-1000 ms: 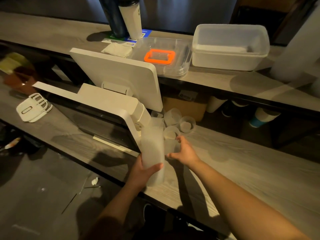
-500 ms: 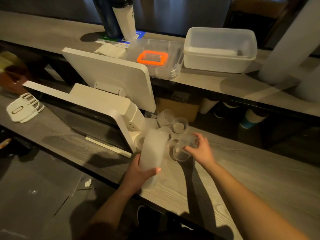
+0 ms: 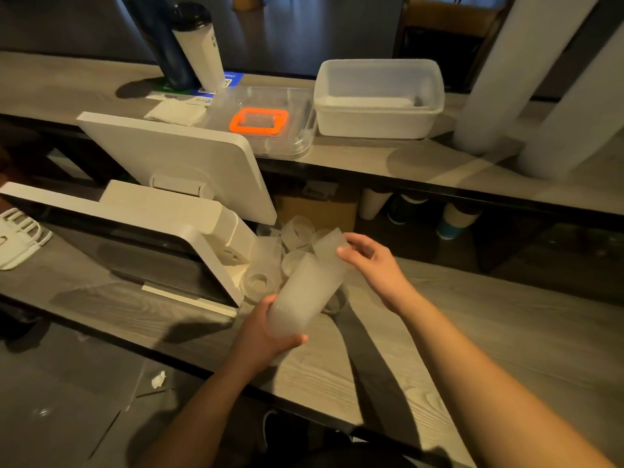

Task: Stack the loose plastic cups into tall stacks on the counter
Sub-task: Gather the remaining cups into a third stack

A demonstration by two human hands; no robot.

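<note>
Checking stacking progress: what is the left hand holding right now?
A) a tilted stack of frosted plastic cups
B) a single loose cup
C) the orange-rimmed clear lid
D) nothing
A: the left hand grips the base of the tilted stack of frosted plastic cups, lifted off the grey wood-grain counter.

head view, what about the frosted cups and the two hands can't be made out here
- Number of cups in the tall frosted plastic cup stack: head view, translucent walls blur together.
- Base of that stack: covered by the left hand gripping it.
- Whether the right hand pinches the stack's top cup or only touches it: the cup hides its fingertips.
- Count of loose frosted cups: partly hidden behind the stack and the white register screen.
</note>
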